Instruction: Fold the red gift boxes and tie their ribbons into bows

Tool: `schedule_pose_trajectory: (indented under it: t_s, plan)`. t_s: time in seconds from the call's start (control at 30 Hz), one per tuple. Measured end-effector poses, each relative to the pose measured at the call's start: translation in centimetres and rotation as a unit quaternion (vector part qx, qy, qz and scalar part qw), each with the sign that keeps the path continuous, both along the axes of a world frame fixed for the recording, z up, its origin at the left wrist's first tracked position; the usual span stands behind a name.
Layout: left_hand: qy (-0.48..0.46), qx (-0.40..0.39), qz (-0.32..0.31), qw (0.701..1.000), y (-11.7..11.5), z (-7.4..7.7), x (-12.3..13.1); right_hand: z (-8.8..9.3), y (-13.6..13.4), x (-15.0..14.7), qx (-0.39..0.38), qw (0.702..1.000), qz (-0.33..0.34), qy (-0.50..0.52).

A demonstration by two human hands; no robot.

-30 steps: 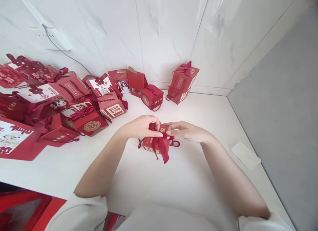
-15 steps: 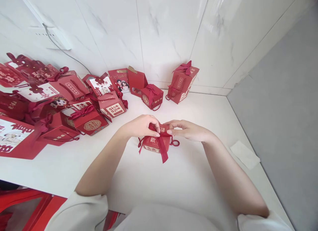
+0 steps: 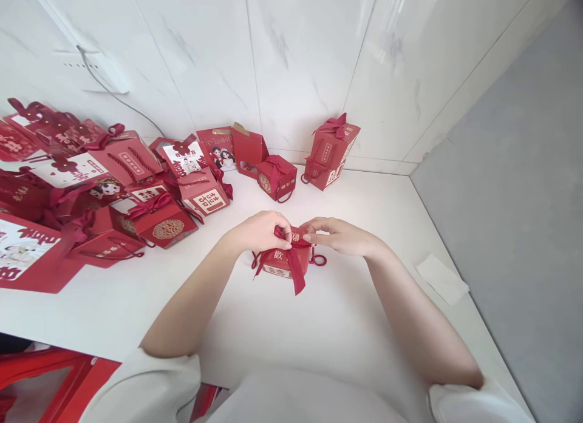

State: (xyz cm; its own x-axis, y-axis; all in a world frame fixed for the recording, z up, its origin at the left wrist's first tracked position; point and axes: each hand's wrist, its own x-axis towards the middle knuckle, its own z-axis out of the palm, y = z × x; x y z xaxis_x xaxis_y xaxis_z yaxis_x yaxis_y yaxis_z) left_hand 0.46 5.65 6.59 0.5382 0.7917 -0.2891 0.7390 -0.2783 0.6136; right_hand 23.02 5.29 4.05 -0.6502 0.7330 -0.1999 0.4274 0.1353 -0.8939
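A small red gift box (image 3: 279, 264) with gold lettering sits on the white table (image 3: 291, 326) in front of me. A dark red ribbon (image 3: 294, 271) crosses its top, and its tails hang over the front. My left hand (image 3: 259, 232) pinches the ribbon at the box's top left. My right hand (image 3: 339, 235) pinches the ribbon at the top right. A red cord handle (image 3: 319, 259) sticks out at the box's right side.
Several finished red gift boxes and bags (image 3: 150, 186) crowd the table's left and back. A ribboned box (image 3: 276, 177) and a taller one (image 3: 332, 150) stand near the marble wall. A white paper slip (image 3: 441, 278) lies at the right edge, beside the grey floor.
Both hands stay pinched on the ribbon atop the box. The ribbon tails have spread out, with one now hanging to the left, and the box front shows more.
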Motion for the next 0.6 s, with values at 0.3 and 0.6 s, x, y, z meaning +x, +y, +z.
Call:
schedule_pose_trajectory:
  t_s: [0.3, 0.6]
  plan:
    - [-0.192, -0.070, -0.044, 0.978, 0.1, -2.6, -5.3, -3.1, -1.0, -0.2, 0.020, 0.978, -0.151, 0.140]
    - [-0.259, 0.035, 0.014, 0.965, -2.6, -9.4, -4.3, -9.6, -4.6, -1.0, 0.011, 0.968, -0.080, 0.239]
